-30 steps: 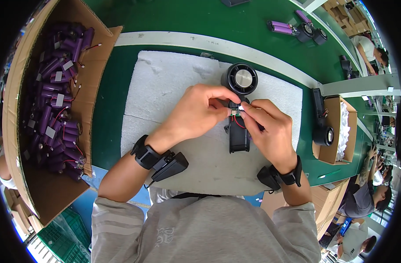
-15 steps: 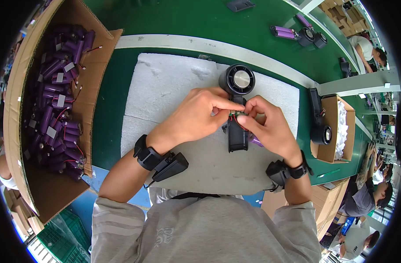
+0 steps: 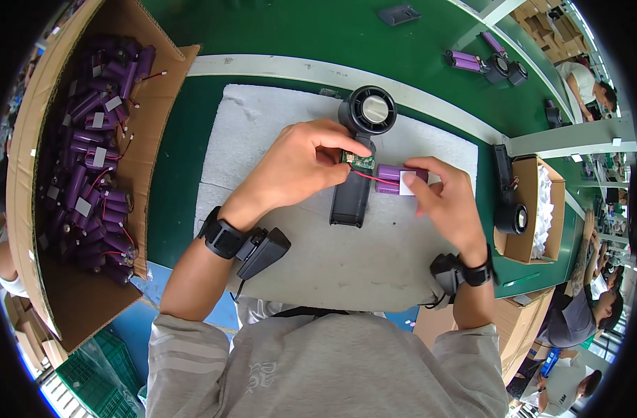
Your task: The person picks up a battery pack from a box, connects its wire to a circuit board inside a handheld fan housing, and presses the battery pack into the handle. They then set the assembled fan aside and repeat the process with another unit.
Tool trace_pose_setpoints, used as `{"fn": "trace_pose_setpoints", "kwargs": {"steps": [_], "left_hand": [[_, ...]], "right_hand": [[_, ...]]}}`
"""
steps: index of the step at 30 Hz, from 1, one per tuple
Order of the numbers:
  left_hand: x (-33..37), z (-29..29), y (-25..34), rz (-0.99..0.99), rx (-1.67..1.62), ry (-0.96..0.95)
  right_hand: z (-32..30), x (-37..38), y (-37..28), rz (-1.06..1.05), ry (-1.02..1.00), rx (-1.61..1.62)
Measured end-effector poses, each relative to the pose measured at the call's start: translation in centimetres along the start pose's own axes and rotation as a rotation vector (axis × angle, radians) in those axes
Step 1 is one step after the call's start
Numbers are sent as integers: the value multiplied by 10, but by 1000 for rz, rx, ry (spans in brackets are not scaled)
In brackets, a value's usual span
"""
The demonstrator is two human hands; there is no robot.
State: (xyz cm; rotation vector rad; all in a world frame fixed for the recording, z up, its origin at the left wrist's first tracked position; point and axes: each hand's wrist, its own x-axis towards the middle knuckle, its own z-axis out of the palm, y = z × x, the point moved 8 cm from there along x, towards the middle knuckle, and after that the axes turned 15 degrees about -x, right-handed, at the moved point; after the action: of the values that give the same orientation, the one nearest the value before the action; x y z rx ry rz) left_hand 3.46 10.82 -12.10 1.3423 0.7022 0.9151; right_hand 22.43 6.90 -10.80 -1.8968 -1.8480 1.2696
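Observation:
A black handheld fan [image 3: 348, 202] lies with its round head at the far end and its handle toward me, the hollow inside showing. My left hand [image 3: 294, 164] grips it near the neck, thumb and forefinger around a green circuit board [image 3: 360, 161]. Red wire runs from the board to a purple battery pack [image 3: 388, 180] with a white pad. My right hand [image 3: 445, 194] holds this pack just right of the handle, its thumb on the pad. The wire's end at the board is partly hidden by my left fingers.
Beneath the work lies a white foam mat [image 3: 263, 125] on the green table. A cardboard box [image 3: 166, 104] of purple battery packs stands at left. At right are a small carton [image 3: 524, 240] with white pieces and another black fan [image 3: 510, 217]. More fan parts [image 3: 496, 66] lie beyond the pale rail.
My right hand has left the circuit board and moved right, now holding the battery pack beside the handle. The fan has shifted left and tilted, and my left hand stays on it.

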Motion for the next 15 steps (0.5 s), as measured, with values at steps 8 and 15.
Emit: {"fn": "trace_pose_setpoints", "kwargs": {"steps": [8,15], "left_hand": [[1,2,3,-2,21,27],[1,3,2,-12,10,18]], "right_hand": [[-7,-26,-45,-672,531,-610],[-1,-30,-53,-668,510,-764]]}}
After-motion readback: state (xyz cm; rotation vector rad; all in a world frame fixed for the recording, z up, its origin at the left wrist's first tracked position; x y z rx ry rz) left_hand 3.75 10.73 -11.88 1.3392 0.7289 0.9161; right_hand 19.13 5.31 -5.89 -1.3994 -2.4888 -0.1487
